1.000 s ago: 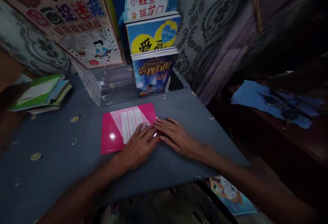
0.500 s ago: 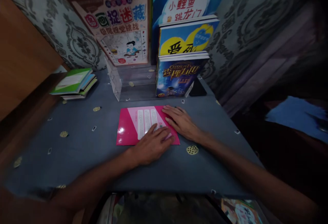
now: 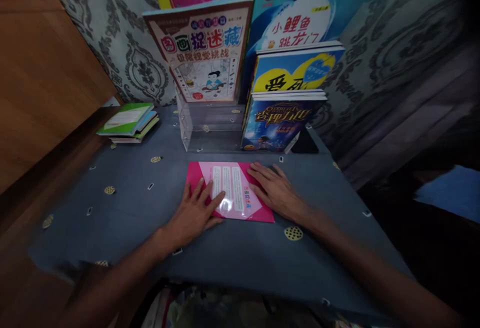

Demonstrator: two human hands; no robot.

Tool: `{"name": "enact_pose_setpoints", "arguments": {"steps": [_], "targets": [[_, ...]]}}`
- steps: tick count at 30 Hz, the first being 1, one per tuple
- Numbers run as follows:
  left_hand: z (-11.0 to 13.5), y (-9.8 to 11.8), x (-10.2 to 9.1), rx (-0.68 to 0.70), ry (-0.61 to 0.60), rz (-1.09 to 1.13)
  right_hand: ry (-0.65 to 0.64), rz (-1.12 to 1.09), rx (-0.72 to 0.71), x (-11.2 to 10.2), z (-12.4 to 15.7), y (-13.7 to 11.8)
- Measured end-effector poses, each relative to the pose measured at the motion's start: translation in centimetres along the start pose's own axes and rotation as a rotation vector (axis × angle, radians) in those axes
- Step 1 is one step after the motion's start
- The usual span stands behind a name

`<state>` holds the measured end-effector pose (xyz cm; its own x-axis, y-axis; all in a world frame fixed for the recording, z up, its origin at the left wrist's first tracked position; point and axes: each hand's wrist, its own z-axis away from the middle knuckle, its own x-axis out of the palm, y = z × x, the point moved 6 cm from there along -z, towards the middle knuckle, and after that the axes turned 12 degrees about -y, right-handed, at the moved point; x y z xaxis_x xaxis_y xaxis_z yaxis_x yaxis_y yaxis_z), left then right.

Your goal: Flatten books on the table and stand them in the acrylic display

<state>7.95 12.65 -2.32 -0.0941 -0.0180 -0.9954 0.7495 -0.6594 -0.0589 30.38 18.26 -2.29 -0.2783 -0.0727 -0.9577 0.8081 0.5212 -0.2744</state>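
A thin pink book point(image 3: 232, 188) lies flat and shut on the table, turned sideways, with white text boxes on its cover. My left hand point(image 3: 193, 211) rests on the book's left end and lower edge, its fingers spread. On the right end lies my right hand point(image 3: 276, 189), fingers stretched flat across the corner. Neither hand grips the book. Just behind it stands a clear acrylic book rack point(image 3: 213, 140).
The rack bears several upright books, among them a brown picture book point(image 3: 204, 53) and a blue book point(image 3: 279, 123). At the left is a small stack of books point(image 3: 127, 120). A dark flat object point(image 3: 305, 141) lies right of the rack. Patterned curtains hang behind.
My left hand has slid left from the book's right part to its left end, with fingers spreading. My right hand stays on the right end. The camera view has shifted.
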Motion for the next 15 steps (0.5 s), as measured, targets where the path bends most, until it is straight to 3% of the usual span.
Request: {"name": "enact_pose_setpoints", "arguments": {"steps": [8, 15], "targets": [[0.3, -0.2, -0.5, 0.019, 0.048, -0.021, -0.111, -0.019, -0.160, 0.9, -2.9, -5.2], [3.9, -0.3, -1.6, -0.093, 0.152, -0.048, -0.294, -0.108, -0.375, 1.4, -4.6, -11.6]]}}
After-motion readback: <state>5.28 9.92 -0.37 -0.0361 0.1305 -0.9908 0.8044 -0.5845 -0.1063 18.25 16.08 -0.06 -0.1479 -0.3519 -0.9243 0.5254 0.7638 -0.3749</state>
